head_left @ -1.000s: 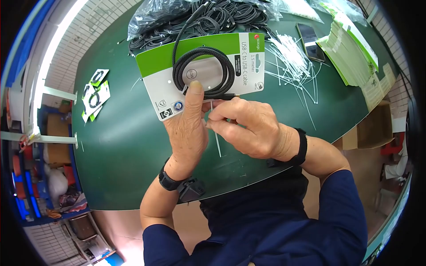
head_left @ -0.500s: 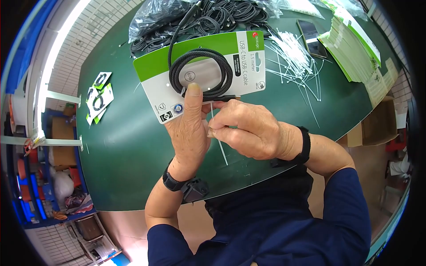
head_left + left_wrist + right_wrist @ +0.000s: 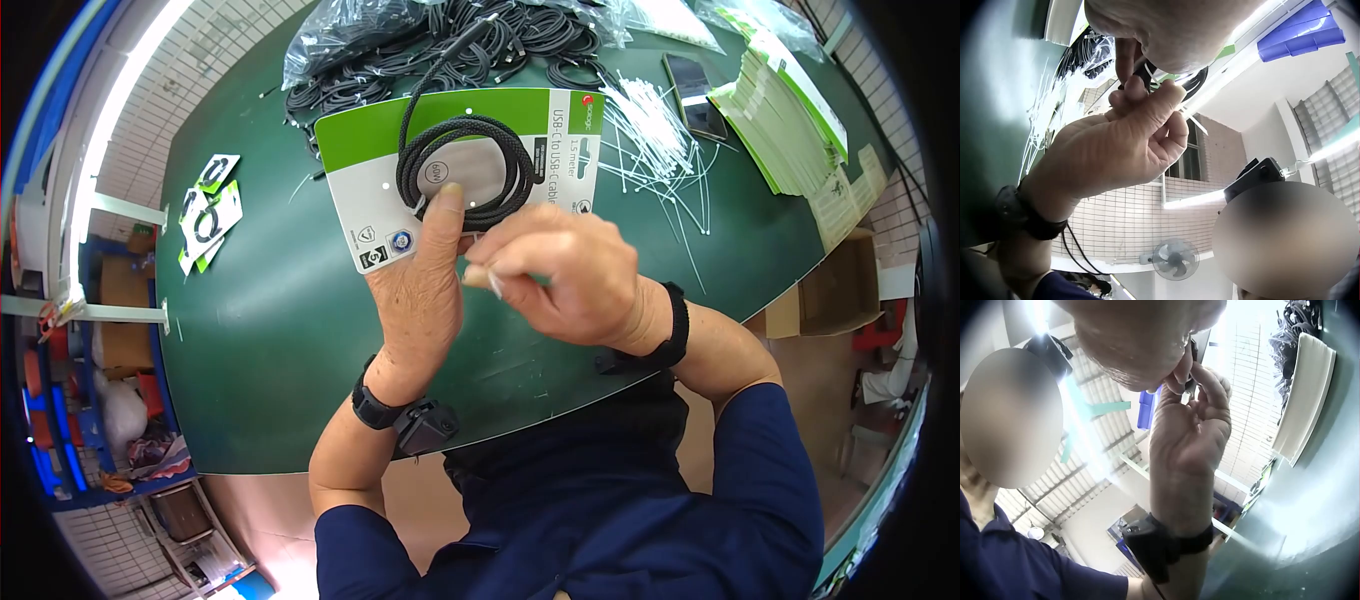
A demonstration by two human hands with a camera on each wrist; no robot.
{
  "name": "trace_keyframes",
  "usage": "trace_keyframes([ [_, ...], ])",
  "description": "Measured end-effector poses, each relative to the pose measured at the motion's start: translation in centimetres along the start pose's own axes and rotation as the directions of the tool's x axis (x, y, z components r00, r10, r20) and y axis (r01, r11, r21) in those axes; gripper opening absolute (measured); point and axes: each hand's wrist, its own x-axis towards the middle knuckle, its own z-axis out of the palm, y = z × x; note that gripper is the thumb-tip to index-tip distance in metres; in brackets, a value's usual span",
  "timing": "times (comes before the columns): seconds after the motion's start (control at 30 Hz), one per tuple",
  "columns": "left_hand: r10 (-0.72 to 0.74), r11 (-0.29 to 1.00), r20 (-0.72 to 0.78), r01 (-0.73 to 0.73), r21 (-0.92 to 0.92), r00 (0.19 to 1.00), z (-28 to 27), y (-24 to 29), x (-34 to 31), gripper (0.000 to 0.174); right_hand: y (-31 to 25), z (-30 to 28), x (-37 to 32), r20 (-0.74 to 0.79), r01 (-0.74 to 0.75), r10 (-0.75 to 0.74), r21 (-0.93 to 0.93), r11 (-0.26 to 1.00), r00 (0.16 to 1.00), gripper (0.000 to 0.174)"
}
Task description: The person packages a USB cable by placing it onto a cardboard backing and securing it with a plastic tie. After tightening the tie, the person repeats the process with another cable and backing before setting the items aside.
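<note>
My left hand (image 3: 415, 285) holds a green and white cable card (image 3: 350, 190) up over the table, its thumb pressing on a coiled black braided USB-C cable (image 3: 524, 172). One end of the cable rises beyond the card's top edge. Close against the card's lower edge, my right hand (image 3: 575, 270) pinches a thin white cable tie (image 3: 495, 284) between thumb and forefinger. In the left wrist view the tie's tail (image 3: 1196, 122) sticks out past the right hand's curled fingers (image 3: 1169, 134). The rest of the tie is hidden behind the hands and card.
Several coiled black cables (image 3: 540, 35) lie at the back beside plastic bags. White cable ties (image 3: 650, 130) are spread at the right, near a phone (image 3: 695, 95) and a stack of cards (image 3: 775, 125). Several carded cables (image 3: 210, 215) lie at the left.
The right hand has turned and blurred with motion; the tie's long tail, which hung below its fingers, now shows only as a short piece at the fingertips. The left hand keeps its hold.
</note>
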Motion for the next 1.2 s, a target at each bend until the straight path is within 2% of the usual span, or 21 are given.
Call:
trace_keyframes([
  [0.07,-0.02,0.999,0.011,0.021,-0.046,1.0,0.3,0.3,-0.3,0.045,-0.2,-0.1,0.1,-0.109,-0.143,0.146,0.036,0.989,0.983,0.025],
  [0.23,-0.089,0.981,0.096,0.104,-0.165,0.991,0.4,-0.2,-0.8,0.04,0.8,-1.6,1.1,-0.082,-0.181,0.172,-0.123,0.976,0.982,0.022],
  [0.37,-0.108,0.976,0.104,0.126,-0.178,0.989,0.2,-0.7,-0.6,0.037,1.4,-1.6,1.5,-0.039,-0.132,0.127,-0.155,0.979,0.991,0.024],
  [0.5,-0.104,0.979,0.079,0.116,-0.17,0.991,0.4,-0.8,-0.6,0.035,2.0,-1.6,1.7,0.013,-0.046,0.052,-0.281,0.959,0.999,0.029],
  [0.6,-0.105,0.978,0.081,0.118,-0.171,0.991,0.2,-0.9,-0.5,0.035,2.3,-1.7,1.5,0.016,0.081,-0.081,-0.352,0.932,0.997,0.031],
  [0.77,-0.108,0.97,0.116,0.13,-0.205,0.987,0.2,-0.6,-0.6,0.038,1.9,-2.3,1.4,0.04,0.111,-0.103,-0.341,0.934,0.994,0.033],
  [0.87,-0.082,0.971,0.104,0.103,-0.218,0.991,0.3,-0.5,-0.7,0.039,0.5,-3.3,1.4,0.194,0.085,-0.02,-0.332,0.939,0.981,0.036],
  [1.0,-0.031,0.978,0.079,0.046,-0.202,0.996,0.2,-0.4,-0.9,0.04,-0.1,-3.2,1.6,0.181,0.172,-0.123,-0.29,0.941,0.976,0.038],
  [1.1,-0.014,0.979,0.094,0.032,-0.2,0.995,0.1,0.0,-1.0,0.04,-0.3,-3.2,1.2,0.161,0.174,-0.128,-0.316,0.933,0.979,0.04],
  [1.2,-0.074,0.961,0.09,0.095,-0.259,0.993,0.2,0.4,-1.0,0.04,-0.3,-3.2,1.0,0.149,0.178,-0.135,-0.337,0.924,0.98,0.042],
])
